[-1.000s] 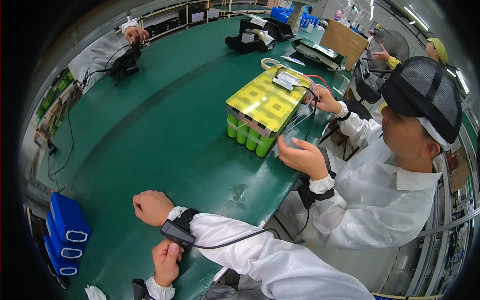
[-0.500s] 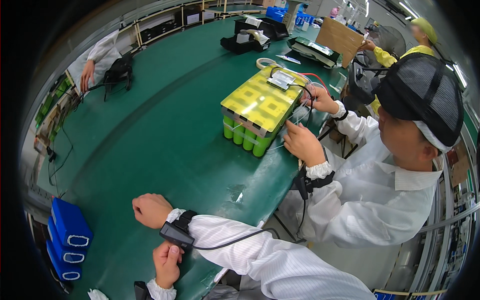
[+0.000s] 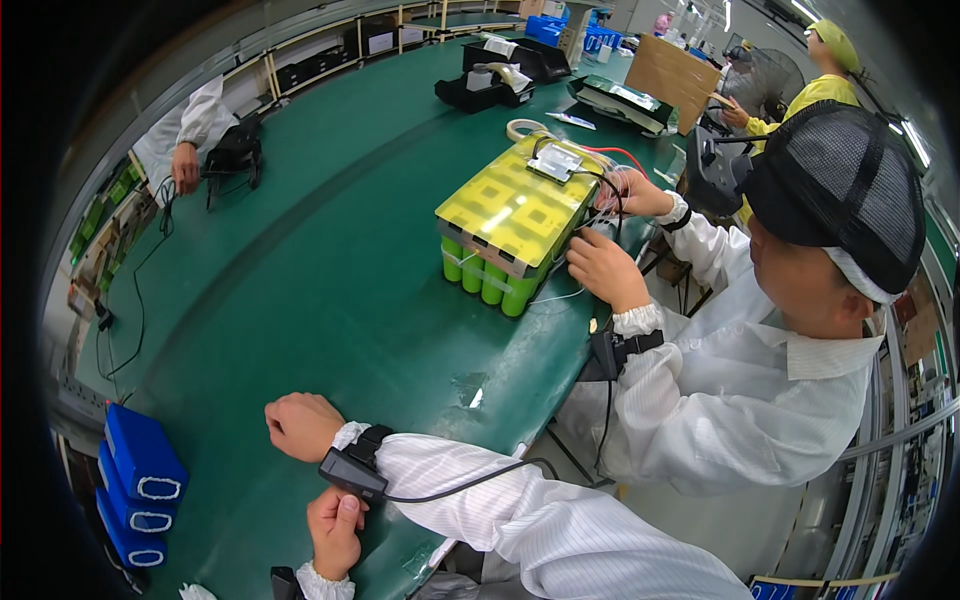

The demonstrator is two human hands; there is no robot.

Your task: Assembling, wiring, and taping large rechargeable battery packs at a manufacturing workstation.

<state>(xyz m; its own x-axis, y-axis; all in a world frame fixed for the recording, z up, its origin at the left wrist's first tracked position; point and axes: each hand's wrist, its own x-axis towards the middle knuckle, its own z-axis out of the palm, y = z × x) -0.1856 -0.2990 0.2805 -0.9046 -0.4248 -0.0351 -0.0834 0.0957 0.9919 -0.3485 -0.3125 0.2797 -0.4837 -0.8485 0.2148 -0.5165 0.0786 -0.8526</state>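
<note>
My right hand [image 3: 305, 427] rests in a loose fist on the green table [image 3: 300, 310], its fingertips hidden below. On that wrist a black strap holds a small black box-shaped device [image 3: 352, 472] with a cable running along the white sleeve. My left hand [image 3: 334, 530] is closed just under this device, thumb against curled forefinger, and nearly touches its lower edge; anything inside the fingers is hidden. A co-worker beside me has both hands at the wires [image 3: 612, 192] of a battery pack [image 3: 510, 210] with green cells and a yellow top sheet.
Blue boxy packs [image 3: 145, 455] stand at the left edge. Across the table a person's hand [image 3: 186, 166] holds a thin black cable near a black bag [image 3: 235, 155]. Black trays [image 3: 485, 85], a tape roll [image 3: 522, 128] and a cardboard sheet [image 3: 672, 82] lie farther back.
Both my hands have kept their places. Across the table, the person's hand has closed on the cable and lifted it. The person in yellow has drawn a hand away from the cardboard.
</note>
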